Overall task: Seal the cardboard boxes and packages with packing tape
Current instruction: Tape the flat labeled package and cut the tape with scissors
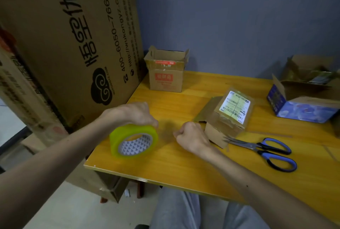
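Note:
My left hand (136,113) grips the top of a yellow-green roll of packing tape (133,140), held on edge just above the yellow table. My right hand (191,135) is closed in a pinch a short way right of the roll, apparently on the tape's clear free end, which is too faint to make out. Right of that hand sits a small cardboard box (228,118) with a white shipping label on top and one flap lying open at its left. A small open-topped cardboard box (166,74) stands at the table's back left.
Blue-handled scissors (266,149) lie shut on the yellow table (184,162) in front of the labelled box. An open blue printed box (303,107) and another open carton (309,68) sit at the right. Large cardboard cartons (64,44) lean at the left table edge.

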